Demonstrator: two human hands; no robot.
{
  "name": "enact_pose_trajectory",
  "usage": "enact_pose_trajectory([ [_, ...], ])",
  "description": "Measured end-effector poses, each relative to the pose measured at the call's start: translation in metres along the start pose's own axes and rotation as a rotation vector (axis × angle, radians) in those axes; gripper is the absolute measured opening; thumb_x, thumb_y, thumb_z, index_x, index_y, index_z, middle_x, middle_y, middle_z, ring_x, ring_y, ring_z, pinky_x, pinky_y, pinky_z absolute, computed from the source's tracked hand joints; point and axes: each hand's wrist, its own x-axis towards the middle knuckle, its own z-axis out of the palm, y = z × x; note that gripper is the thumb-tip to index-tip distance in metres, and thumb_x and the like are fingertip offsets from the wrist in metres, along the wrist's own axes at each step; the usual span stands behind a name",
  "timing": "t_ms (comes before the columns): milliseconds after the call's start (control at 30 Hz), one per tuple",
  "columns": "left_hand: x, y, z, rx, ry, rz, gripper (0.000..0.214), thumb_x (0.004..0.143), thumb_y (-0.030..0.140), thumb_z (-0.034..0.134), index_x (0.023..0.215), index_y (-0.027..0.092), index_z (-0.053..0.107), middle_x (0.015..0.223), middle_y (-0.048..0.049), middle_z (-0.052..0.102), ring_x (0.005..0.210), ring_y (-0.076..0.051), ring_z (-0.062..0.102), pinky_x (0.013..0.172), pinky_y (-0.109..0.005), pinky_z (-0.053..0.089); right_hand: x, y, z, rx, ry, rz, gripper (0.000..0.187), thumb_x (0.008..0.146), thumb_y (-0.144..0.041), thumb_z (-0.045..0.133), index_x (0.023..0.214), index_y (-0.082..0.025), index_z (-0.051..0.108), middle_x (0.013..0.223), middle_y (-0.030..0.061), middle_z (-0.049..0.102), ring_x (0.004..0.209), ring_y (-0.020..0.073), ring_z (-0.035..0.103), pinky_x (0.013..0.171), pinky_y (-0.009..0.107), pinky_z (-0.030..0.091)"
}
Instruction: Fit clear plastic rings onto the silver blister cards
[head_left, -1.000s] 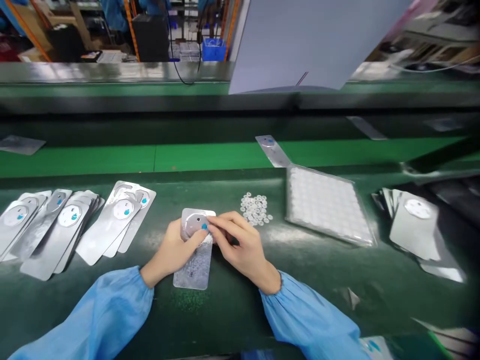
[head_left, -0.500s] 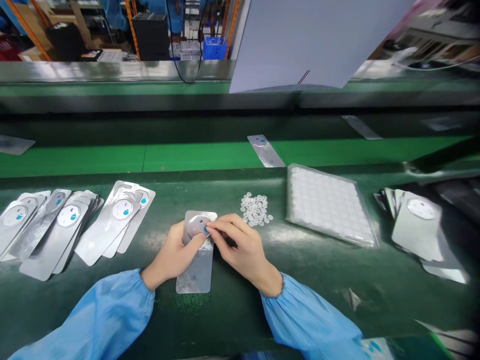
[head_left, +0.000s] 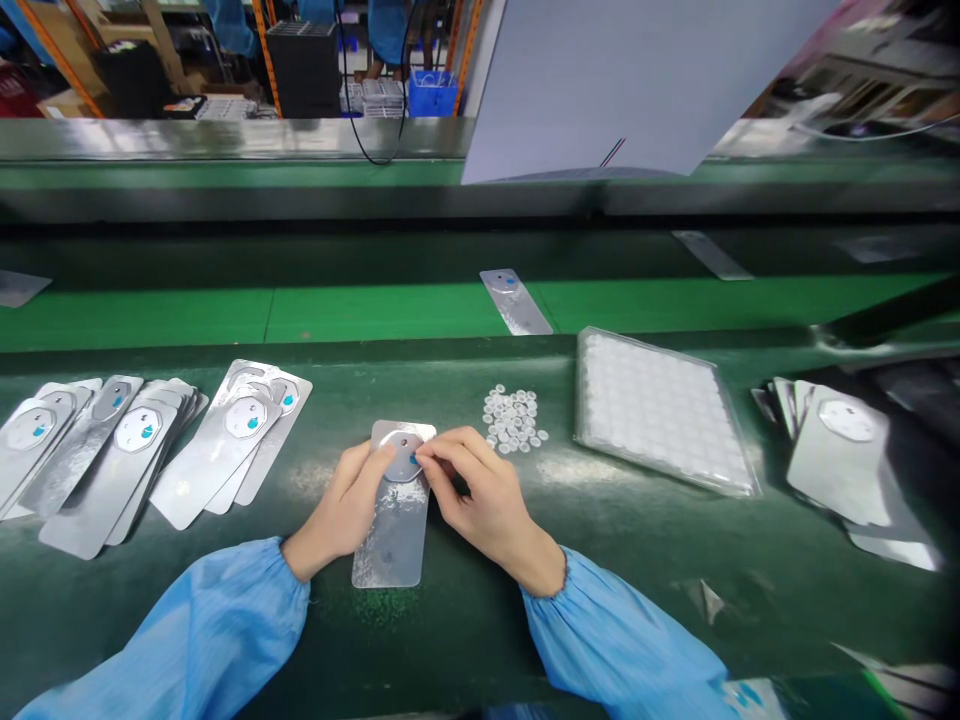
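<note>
"What's at the far left?"

"Fanned foil cards [head_left: 112,455] on a green mat [head_left: 150,610], each with a white or grey disc and a blue mark."

"And moving right?"

"The left hand [head_left: 341,510] comes next, curled around the left edge of a foil card [head_left: 391,530]. Its thumb [head_left: 375,462] presses near a round disc [head_left: 401,458] at the card's top end."

"Where's that card?"

"On the mat, just right of the fanned cards, between the two hands, its long side pointing away from the person."

"And the right hand [head_left: 484,500]?"

"Its thumb and forefinger [head_left: 426,458] are pinched together at the blue mark on the disc. Whatever lies between them is too small to tell."

"What's beyond that?"

"A loose pile of small clear rings [head_left: 514,420], then a packed sheet of them [head_left: 660,410]. Farther right, more foil cards [head_left: 832,455] lie in a stack, and one more card [head_left: 514,300] sits on the green belt behind."
</note>
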Motion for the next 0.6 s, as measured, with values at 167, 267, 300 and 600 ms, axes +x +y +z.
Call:
enact_pose_trajectory([
  [167,0.0016,-0.002,-0.0008,0.001,0.06,-0.048,0.04,0.093,0.052,0.055,0.081,0.019,0.073,0.082,-0.0041,0.07,0.083,-0.024,0.062,0.076,-0.03,0.053,-0.0002,-0.0017,-0.0009,0.007,0.015,-0.008,0.012,0.102,-0.015,0.056,0.105,-0.022,0.066,0.092,0.0062,0.067,0.073,0.015,0.064,0.058,0.027,0.052],
  [267,0.0027,-0.0021,-0.0004,-0.013,0.127,-0.11,0.036,0.09,0.051,0.058,0.081,0.02,0.075,0.089,-0.0053,0.073,0.093,-0.025,0.066,0.085,-0.031,0.054,0.0,-0.0046,-0.0013,0.053,0.034,0.004,0.012,0.101,-0.014,0.058,0.104,-0.021,0.066,0.091,0.0057,0.066,0.072,0.0151,0.063,0.057,0.027,0.051],
  [300,0.003,-0.0021,-0.0002,-0.016,0.163,-0.138,0.034,0.089,0.05,0.059,0.083,0.021,0.076,0.095,-0.0059,0.074,0.099,-0.026,0.066,0.089,-0.031,0.053,0.0002,-0.0059,-0.0014,0.084,0.044,0.024,0.011,0.101,-0.014,0.058,0.103,-0.021,0.066,0.089,0.0054,0.066,0.071,0.015,0.062,0.056,0.027,0.05],
  [600,0.0064,0.0032,0.0014,-0.085,0.272,-0.209,0.031,0.08,0.049,0.066,0.08,0.02,0.077,0.098,-0.0085,0.077,0.107,-0.031,0.069,0.092,-0.036,0.056,0.0062,-0.0045,0.0002,0.36,0.1,0.285,0.015,0.101,-0.025,0.06,0.089,-0.018,0.067,0.087,0.004,0.062,0.058,0.0107,0.058,0.045,0.025,0.04],
])
